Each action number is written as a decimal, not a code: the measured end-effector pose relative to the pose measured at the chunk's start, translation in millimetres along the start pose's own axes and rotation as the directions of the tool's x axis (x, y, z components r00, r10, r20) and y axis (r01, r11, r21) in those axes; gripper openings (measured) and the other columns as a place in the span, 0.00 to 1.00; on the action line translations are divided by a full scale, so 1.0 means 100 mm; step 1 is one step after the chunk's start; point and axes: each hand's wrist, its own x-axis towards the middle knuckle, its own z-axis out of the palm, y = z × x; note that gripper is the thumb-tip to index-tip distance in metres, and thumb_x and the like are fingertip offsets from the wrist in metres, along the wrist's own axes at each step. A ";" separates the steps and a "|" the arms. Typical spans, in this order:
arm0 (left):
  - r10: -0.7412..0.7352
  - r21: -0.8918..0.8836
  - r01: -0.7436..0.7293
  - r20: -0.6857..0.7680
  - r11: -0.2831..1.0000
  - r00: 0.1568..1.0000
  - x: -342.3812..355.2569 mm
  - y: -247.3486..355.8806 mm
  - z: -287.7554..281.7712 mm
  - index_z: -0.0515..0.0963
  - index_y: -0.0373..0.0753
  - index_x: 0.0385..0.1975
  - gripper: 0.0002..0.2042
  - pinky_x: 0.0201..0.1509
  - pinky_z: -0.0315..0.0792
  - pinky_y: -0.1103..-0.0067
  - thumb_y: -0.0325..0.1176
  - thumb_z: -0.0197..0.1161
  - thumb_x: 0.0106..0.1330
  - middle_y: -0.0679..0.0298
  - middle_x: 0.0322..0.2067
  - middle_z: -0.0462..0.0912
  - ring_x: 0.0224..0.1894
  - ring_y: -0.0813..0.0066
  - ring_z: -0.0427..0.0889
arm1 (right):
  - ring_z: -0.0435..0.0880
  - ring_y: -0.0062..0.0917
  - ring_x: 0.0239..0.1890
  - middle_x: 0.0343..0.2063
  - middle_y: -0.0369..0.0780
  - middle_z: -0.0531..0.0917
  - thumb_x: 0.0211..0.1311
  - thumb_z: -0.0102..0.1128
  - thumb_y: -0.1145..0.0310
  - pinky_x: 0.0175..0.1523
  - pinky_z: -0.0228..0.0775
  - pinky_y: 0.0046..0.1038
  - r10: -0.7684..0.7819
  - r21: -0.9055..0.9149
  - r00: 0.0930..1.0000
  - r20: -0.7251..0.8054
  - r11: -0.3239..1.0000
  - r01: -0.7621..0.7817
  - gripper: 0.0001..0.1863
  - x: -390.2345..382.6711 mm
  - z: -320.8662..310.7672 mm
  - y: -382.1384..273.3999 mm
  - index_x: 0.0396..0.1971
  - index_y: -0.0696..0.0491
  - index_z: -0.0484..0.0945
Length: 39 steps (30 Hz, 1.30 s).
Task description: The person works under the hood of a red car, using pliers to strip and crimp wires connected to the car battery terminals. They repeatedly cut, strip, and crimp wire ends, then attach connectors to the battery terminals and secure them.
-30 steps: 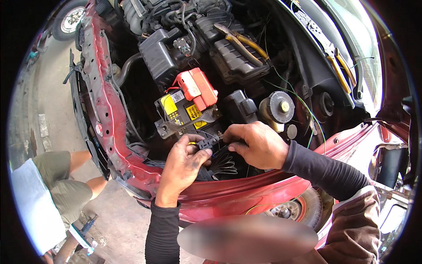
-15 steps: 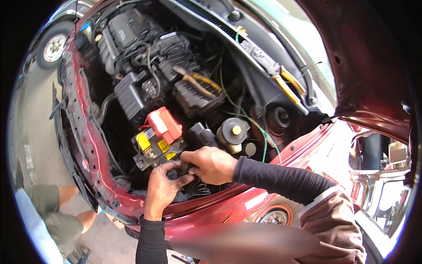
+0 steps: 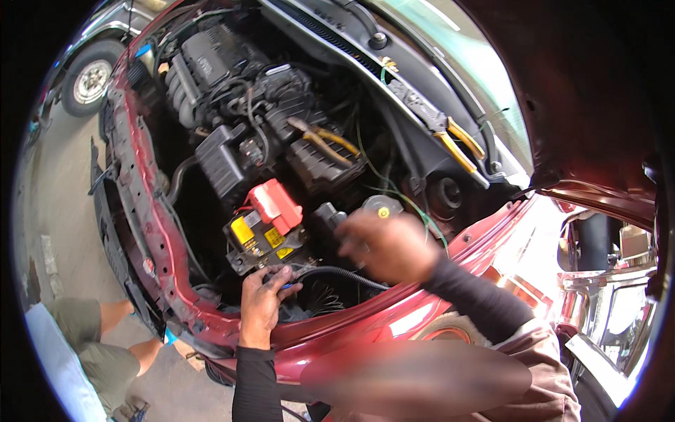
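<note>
Head view, looking down into the open engine bay of a red car. The left hand [image 3: 260, 302] is closed in a pinch on a small blue piece [image 3: 286, 286] at its fingertips, just beside the near edge of the battery [image 3: 273, 239]; this grip probably steadies it. The right hand [image 3: 394, 245] is raised over the bay to the right, fingers bent, too blurred to tell whether it holds anything. The pliers [image 3: 329, 150] lie on a black box, and a second yellow-handled tool [image 3: 439, 125] rests below the windscreen, both likely parked there to be within reach.

The blue piece looks smooth and bright, mostly hidden by fingers. From near it, a ribbed black conduit [image 3: 349, 274] curves toward the red fender [image 3: 380, 315], above thin loose wires [image 3: 325, 301]. A red cover [image 3: 275, 205] sits on the battery.
</note>
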 end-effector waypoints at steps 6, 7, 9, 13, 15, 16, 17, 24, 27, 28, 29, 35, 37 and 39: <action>0.095 0.200 -0.105 0.058 0.974 0.994 0.01 -0.05 -0.10 0.83 0.28 0.41 0.08 0.42 0.82 0.81 0.23 0.73 0.66 0.60 0.33 0.88 0.34 0.76 0.88 | 0.84 0.49 0.52 0.48 0.50 0.84 0.67 0.71 0.63 0.57 0.75 0.46 0.004 -0.600 0.836 -0.549 0.694 -0.398 0.13 0.18 -1.35 0.91 0.42 0.57 0.82; 0.139 0.314 -0.146 0.045 0.938 0.989 0.01 -0.06 -0.10 0.83 0.28 0.40 0.07 0.41 0.82 0.80 0.22 0.72 0.65 0.60 0.32 0.88 0.34 0.76 0.88 | 0.83 0.50 0.54 0.50 0.50 0.83 0.66 0.71 0.62 0.58 0.75 0.47 -0.114 -0.654 0.853 -0.509 0.696 -0.297 0.14 0.16 -1.40 1.01 0.42 0.57 0.82; 0.180 0.384 -0.174 0.022 0.907 0.983 0.03 -0.07 -0.05 0.83 0.29 0.36 0.05 0.36 0.83 0.79 0.21 0.73 0.65 0.60 0.29 0.87 0.29 0.77 0.87 | 0.83 0.51 0.54 0.51 0.51 0.84 0.66 0.71 0.63 0.60 0.75 0.47 -0.165 -0.624 0.816 -0.554 0.732 -0.276 0.14 0.18 -1.39 1.07 0.43 0.57 0.84; 0.219 0.569 -0.132 -0.086 0.811 0.972 -0.03 -0.06 0.03 0.81 0.29 0.34 0.05 0.35 0.88 0.78 0.19 0.71 0.64 0.61 0.32 0.85 0.32 0.75 0.87 | 0.86 0.49 0.45 0.38 0.51 0.83 0.65 0.67 0.69 0.49 0.77 0.45 -0.139 -0.353 0.870 -0.474 0.935 -0.043 0.08 0.51 -0.89 0.67 0.37 0.58 0.80; 0.192 0.460 -0.115 -0.123 0.880 0.974 -0.05 -0.05 0.05 0.80 0.29 0.36 0.07 0.35 0.88 0.76 0.20 0.73 0.64 0.60 0.34 0.85 0.33 0.74 0.87 | 0.86 0.45 0.47 0.42 0.47 0.84 0.70 0.68 0.61 0.53 0.78 0.44 -0.091 -0.398 0.960 -0.263 0.917 -0.022 0.15 0.84 -0.50 0.52 0.43 0.57 0.79; 0.194 0.379 -0.137 -0.117 0.915 0.974 -0.05 -0.06 0.05 0.80 0.28 0.36 0.08 0.34 0.88 0.76 0.20 0.74 0.64 0.59 0.34 0.85 0.32 0.73 0.87 | 0.85 0.47 0.51 0.46 0.49 0.83 0.69 0.69 0.55 0.55 0.77 0.46 -0.002 -0.412 0.981 -0.194 0.908 -0.080 0.20 1.00 -0.29 0.51 0.47 0.57 0.78; 0.175 0.272 -0.137 -0.120 0.952 0.977 -0.05 -0.06 0.03 0.80 0.27 0.36 0.09 0.34 0.88 0.77 0.21 0.75 0.64 0.58 0.34 0.85 0.31 0.73 0.88 | 0.85 0.49 0.52 0.47 0.50 0.83 0.68 0.70 0.54 0.56 0.78 0.47 0.022 -0.471 0.978 -0.210 0.874 -0.121 0.22 1.16 -0.13 0.55 0.48 0.57 0.77; 0.116 0.011 -0.115 -0.089 0.993 0.989 -0.01 -0.08 -0.06 0.79 0.29 0.37 0.11 0.34 0.89 0.77 0.20 0.77 0.62 0.57 0.32 0.87 0.31 0.72 0.89 | 0.87 0.50 0.52 0.50 0.53 0.84 0.71 0.65 0.52 0.58 0.80 0.45 0.130 -0.506 0.980 -0.149 0.842 -0.189 0.22 1.69 0.19 0.96 0.48 0.59 0.82; 0.084 0.110 -0.074 -0.089 0.991 0.992 0.00 -0.06 -0.05 0.80 0.32 0.36 0.11 0.35 0.88 0.77 0.21 0.78 0.61 0.56 0.33 0.89 0.32 0.73 0.89 | 0.87 0.48 0.46 0.42 0.54 0.84 0.71 0.63 0.54 0.52 0.80 0.47 0.018 -0.474 0.961 -0.274 0.867 -0.152 0.22 1.51 0.02 0.55 0.46 0.61 0.80; 0.121 0.216 -0.101 -0.081 0.971 0.989 0.01 -0.05 -0.05 0.79 0.32 0.35 0.11 0.34 0.88 0.77 0.21 0.78 0.61 0.57 0.33 0.88 0.32 0.73 0.89 | 0.87 0.48 0.44 0.39 0.54 0.84 0.71 0.65 0.54 0.50 0.79 0.48 0.015 -0.372 0.943 -0.332 0.917 -0.145 0.22 1.35 -0.04 0.34 0.45 0.61 0.79; 0.149 0.323 -0.113 -0.088 0.939 0.985 0.02 -0.04 -0.04 0.79 0.32 0.34 0.11 0.33 0.88 0.77 0.21 0.78 0.61 0.57 0.33 0.88 0.31 0.74 0.89 | 0.84 0.48 0.40 0.35 0.52 0.81 0.71 0.67 0.57 0.46 0.76 0.46 -0.070 -0.296 0.933 -0.352 0.954 -0.040 0.19 1.11 -0.07 0.12 0.41 0.61 0.77; 0.198 0.247 -0.163 -0.124 0.955 0.972 0.09 0.02 -0.11 0.78 0.31 0.31 0.09 0.25 0.85 0.78 0.18 0.74 0.61 0.59 0.28 0.86 0.27 0.74 0.88 | 0.81 0.46 0.35 0.31 0.49 0.80 0.68 0.71 0.62 0.43 0.72 0.44 0.170 0.149 0.942 0.290 0.964 -0.220 0.16 -0.16 0.18 -0.61 0.35 0.60 0.76; 0.166 0.242 -0.131 -0.127 0.961 0.978 0.10 0.02 -0.16 0.77 0.32 0.33 0.08 0.27 0.87 0.77 0.18 0.73 0.63 0.55 0.32 0.88 0.30 0.72 0.89 | 0.86 0.48 0.38 0.36 0.51 0.84 0.63 0.66 0.64 0.49 0.80 0.45 0.121 -0.017 0.919 0.374 0.992 -0.124 0.15 -0.18 0.36 -0.58 0.36 0.64 0.81; 0.143 0.222 -0.109 -0.146 0.969 0.979 0.13 0.03 -0.18 0.77 0.32 0.34 0.07 0.30 0.89 0.74 0.20 0.71 0.66 0.54 0.34 0.88 0.34 0.69 0.91 | 0.85 0.45 0.41 0.34 0.49 0.83 0.66 0.63 0.65 0.49 0.80 0.43 0.123 -0.193 0.862 0.492 0.981 -0.029 0.13 -0.10 0.52 -0.53 0.35 0.62 0.81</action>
